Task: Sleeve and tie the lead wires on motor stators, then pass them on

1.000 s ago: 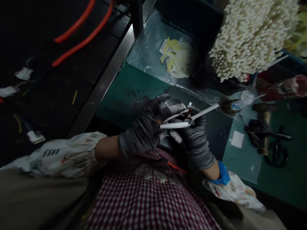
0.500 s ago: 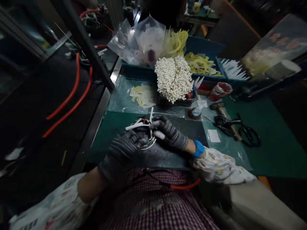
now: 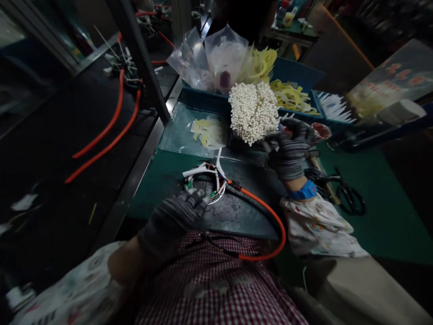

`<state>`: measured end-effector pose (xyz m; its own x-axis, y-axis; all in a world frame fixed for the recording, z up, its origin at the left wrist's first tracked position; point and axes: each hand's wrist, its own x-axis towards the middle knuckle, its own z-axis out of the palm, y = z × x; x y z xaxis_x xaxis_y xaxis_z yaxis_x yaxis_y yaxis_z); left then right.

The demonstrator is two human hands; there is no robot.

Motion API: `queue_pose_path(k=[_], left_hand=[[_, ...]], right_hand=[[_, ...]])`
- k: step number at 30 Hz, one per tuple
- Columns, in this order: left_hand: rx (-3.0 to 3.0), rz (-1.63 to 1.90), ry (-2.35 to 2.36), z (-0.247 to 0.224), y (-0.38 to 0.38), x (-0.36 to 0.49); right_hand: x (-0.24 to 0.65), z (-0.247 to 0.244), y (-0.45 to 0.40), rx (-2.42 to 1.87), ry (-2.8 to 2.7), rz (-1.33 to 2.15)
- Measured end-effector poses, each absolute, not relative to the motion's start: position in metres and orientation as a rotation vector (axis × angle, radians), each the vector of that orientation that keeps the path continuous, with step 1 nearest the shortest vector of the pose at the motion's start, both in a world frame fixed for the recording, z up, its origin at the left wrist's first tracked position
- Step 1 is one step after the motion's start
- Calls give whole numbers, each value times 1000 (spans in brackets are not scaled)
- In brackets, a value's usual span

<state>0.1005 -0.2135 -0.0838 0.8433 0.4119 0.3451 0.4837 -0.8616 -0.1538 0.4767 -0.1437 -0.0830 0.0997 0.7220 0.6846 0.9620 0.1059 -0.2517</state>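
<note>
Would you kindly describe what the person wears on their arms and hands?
The left hand and right hand wear striped gloves in dark and lighter grey. Loose whitish sleeves with small coloured prints cover the forearms. A blue wristband sits between glove and sleeve on the right.

Two gloved hands show, one left hand [image 3: 172, 219] at the near left and one right hand [image 3: 291, 151] farther to the right, with one blue wristband [image 3: 304, 190]. Near the middle are one wired ring [image 3: 220, 196] and one orange cable [image 3: 267, 206]. Two long red cables [image 3: 118, 106] hang at left, two upright clear bags [image 3: 226, 52] stand far off, and one pair of scissors [image 3: 352, 201] lies at right.
</note>
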Motion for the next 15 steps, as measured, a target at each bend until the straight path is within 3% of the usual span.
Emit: queue_pose_path(k=[6,10,15], left_hand=[[-2721,-936,-824,-117,-200,106],[-2715,-963,-1074,-131,-216,123],[-2832,-1065,-965,-138,-206,131]], right_hand=[[473,-76,-166,-1410,-1737,-353],[467,-71,-165,-1309,-1502,-151],[445,-27,-187,-1123,-1337,43]])
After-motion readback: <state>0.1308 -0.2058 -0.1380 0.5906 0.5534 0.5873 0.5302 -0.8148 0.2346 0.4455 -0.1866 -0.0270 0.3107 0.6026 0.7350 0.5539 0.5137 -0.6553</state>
